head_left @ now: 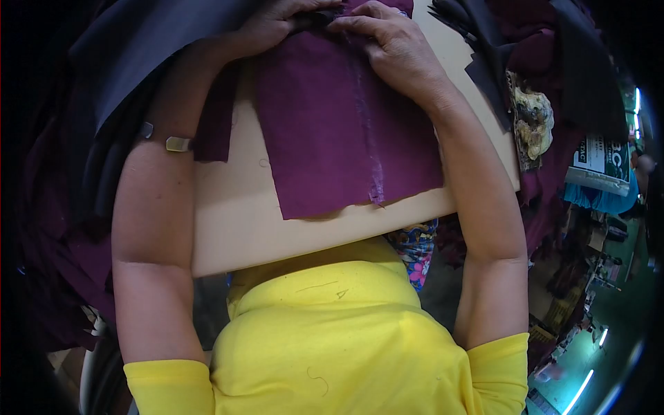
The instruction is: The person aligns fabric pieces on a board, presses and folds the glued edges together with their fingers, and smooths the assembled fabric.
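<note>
A maroon cloth piece [311, 131] lies on the cream tabletop [235, 228], with a frayed seam running down it. At the top of the view my right hand [398, 52] rests on this cloth, its fingers bent and pressed together at the upper end of the seam. My left hand [277, 21] is at the top edge beside it, its fingers closed around dark fabric near the cloth's upper end. The fingertips of both hands are close together, and part of the left hand is cut off by the frame.
Dark grey fabric [159, 48] drapes over my left forearm. A narrow maroon strip [218, 117] hangs beside that arm. More dark pieces [484, 76] and a crumpled yellowish lump [534, 124] lie at the table's right edge. Farther right is a green-labelled box [602, 162].
</note>
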Demonstrator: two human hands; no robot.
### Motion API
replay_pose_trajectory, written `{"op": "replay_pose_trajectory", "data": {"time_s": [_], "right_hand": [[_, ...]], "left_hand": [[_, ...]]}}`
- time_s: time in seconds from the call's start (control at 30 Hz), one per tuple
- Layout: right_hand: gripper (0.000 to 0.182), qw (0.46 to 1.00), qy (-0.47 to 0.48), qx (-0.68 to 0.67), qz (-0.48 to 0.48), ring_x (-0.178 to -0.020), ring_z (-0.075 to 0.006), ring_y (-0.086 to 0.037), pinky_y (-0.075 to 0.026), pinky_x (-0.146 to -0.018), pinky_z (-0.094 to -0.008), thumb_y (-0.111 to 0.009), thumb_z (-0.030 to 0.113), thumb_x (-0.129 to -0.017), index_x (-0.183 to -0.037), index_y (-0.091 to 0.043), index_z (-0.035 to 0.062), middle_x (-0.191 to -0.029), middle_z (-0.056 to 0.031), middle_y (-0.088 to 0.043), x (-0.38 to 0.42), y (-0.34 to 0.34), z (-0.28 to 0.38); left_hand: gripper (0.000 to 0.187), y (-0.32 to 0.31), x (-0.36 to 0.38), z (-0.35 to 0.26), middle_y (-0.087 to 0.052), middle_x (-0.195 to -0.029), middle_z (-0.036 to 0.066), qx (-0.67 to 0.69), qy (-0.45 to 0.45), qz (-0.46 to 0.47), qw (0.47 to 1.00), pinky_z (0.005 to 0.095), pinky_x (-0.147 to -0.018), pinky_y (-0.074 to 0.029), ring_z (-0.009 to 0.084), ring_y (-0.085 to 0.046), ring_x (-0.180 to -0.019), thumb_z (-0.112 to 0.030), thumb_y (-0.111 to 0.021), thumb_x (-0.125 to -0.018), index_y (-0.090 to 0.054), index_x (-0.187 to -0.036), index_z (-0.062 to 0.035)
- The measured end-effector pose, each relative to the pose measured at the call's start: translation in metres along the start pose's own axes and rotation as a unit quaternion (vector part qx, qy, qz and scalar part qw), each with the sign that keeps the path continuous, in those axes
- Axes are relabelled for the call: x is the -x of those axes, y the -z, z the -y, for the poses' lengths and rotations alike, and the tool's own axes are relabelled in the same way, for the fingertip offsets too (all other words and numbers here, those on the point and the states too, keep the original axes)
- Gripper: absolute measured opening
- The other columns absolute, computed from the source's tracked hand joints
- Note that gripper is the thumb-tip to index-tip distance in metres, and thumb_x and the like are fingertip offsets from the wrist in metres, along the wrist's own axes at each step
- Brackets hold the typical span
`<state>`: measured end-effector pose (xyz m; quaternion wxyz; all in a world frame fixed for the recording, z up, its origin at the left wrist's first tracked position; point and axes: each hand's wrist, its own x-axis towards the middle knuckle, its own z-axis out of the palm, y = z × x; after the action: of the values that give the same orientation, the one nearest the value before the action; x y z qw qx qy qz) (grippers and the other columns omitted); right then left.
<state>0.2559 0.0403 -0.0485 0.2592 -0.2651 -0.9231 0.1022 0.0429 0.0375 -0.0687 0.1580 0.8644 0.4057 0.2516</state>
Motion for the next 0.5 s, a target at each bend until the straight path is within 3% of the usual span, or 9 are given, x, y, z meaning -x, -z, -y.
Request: {"op": "replay_pose_trajectory", "data": {"time_s": [0.03,0.13,0.23,0.37,0.5], "right_hand": [[0.044,0.999,0.03,0.036,-0.008,-0.083,-0.024,-0.057,-0.046,-0.075,-0.0314,-0.05,-0.007,-0.073,-0.114,-0.059,0.0062,-0.09,-0.0093,-0.059,-0.002,-0.002,0.0],[0.033,0.997,0.051,0.052,0.009,-0.09,-0.0263,-0.058,-0.048,-0.08,-0.0332,-0.051,-0.009,-0.074,-0.099,-0.066,0.0069,-0.101,-0.0099,-0.058,0.012,0.004,0.005],[0.029,0.994,0.091,0.057,0.034,-0.09,-0.0272,-0.059,-0.048,-0.077,-0.0345,-0.053,-0.007,-0.074,-0.095,-0.067,0.007,-0.1,-0.0099,-0.059,0.03,0.015,0.02],[0.033,0.998,-0.026,-0.036,0.039,-0.091,-0.0274,-0.059,-0.048,-0.079,-0.0345,-0.051,-0.011,-0.072,-0.095,-0.067,0.0071,-0.1,-0.0112,-0.058,0.029,0.016,0.025],[0.036,1.0,0.003,-0.01,0.001,-0.091,-0.0257,-0.059,-0.047,-0.081,-0.032,-0.048,-0.011,-0.071,-0.097,-0.067,0.0069,-0.101,-0.0103,-0.058,0.04,0.008,0.027]], "left_hand": [[0.048,0.0,0.0,0.0,-0.041,-0.139,0.014,0.008,-0.001,-0.007,1.0,0.0404,-0.109,-0.025,0.0295,-0.035,-0.13,0.0,-0.054,-0.079,-0.049,-0.127,-0.0027],[0.049,0.0,0.001,0.001,-0.041,-0.138,0.015,-0.004,-0.008,-0.014,1.0,0.04,-0.109,-0.025,0.0294,-0.035,-0.13,0.004,-0.05,-0.078,-0.05,-0.126,-0.0028],[0.051,-0.007,0.0,0.011,-0.042,-0.138,0.016,0.039,-0.042,-0.029,0.998,0.0381,-0.108,-0.026,0.0291,-0.035,-0.13,0.006,-0.046,-0.077,-0.049,-0.127,-0.0024],[0.051,-0.004,0.0,0.01,-0.043,-0.137,0.015,0.02,-0.029,-0.019,0.999,0.0371,-0.108,-0.026,0.0282,-0.035,-0.13,0.007,-0.045,-0.077,-0.049,-0.127,-0.0025],[0.051,0.0,0.001,0.006,-0.043,-0.137,0.015,0.019,-0.021,-0.022,0.999,0.0367,-0.108,-0.026,0.0276,-0.036,-0.129,0.007,-0.045,-0.077,-0.05,-0.127,-0.0026]]}}
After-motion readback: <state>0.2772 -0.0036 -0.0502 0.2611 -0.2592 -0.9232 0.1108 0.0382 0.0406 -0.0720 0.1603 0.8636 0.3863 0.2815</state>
